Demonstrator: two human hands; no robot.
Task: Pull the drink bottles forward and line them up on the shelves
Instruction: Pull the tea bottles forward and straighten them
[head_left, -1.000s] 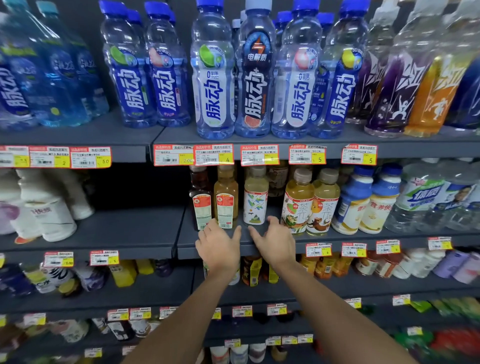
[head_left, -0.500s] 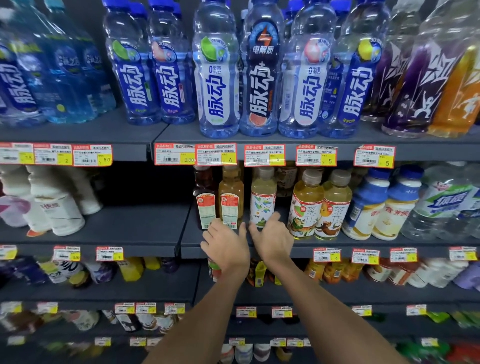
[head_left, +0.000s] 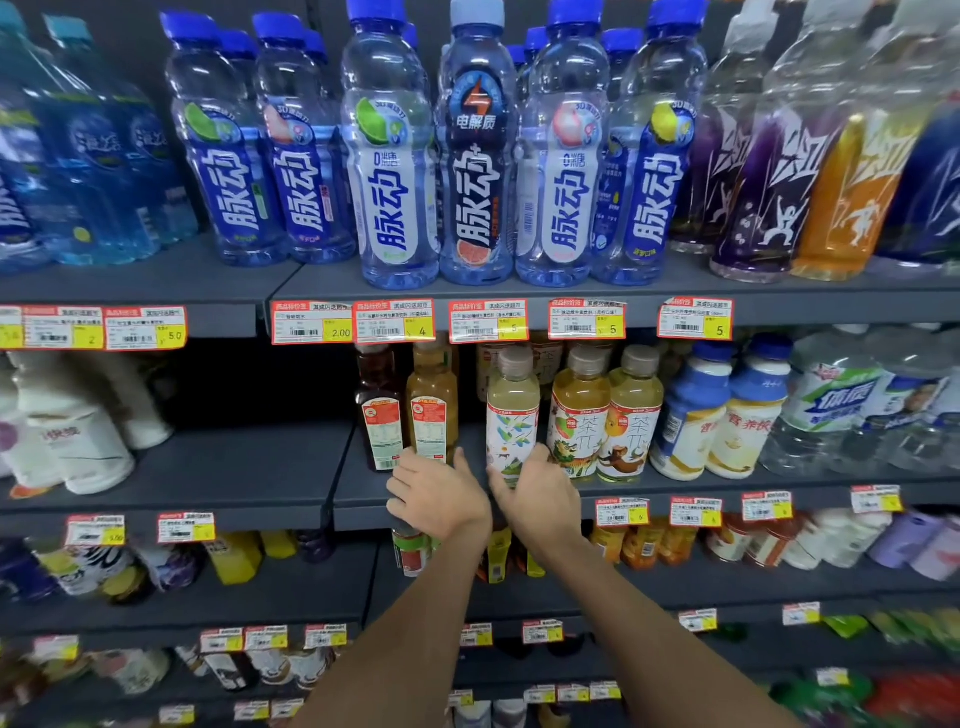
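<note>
On the middle shelf (head_left: 343, 499) stand a dark tea bottle (head_left: 379, 410), an amber bottle (head_left: 431, 405), a pale green bottle (head_left: 511, 415) and two yellow tea bottles (head_left: 605, 415). My left hand (head_left: 439, 493) lies at the shelf's front edge, its fingers touching the bases of the amber and dark bottles. My right hand (head_left: 540, 499) is beside it, with thumb and forefinger on either side of the pale green bottle's base. Both bottles stand upright, a little back from the edge.
Tall blue sports-drink bottles (head_left: 475, 156) fill the upper shelf. Blue-capped milk drinks (head_left: 722, 410) and large water bottles (head_left: 852, 405) stand right of the teas. White bottles (head_left: 78, 447) sit at the left, with bare shelf between. Lower shelves hold small drinks; price tags (head_left: 488, 322) line the edges.
Both hands have moved up from the shelf's front edge to the bottle bases. The right hand's thumb and forefinger now straddle the pale green bottle. My view has come closer.
</note>
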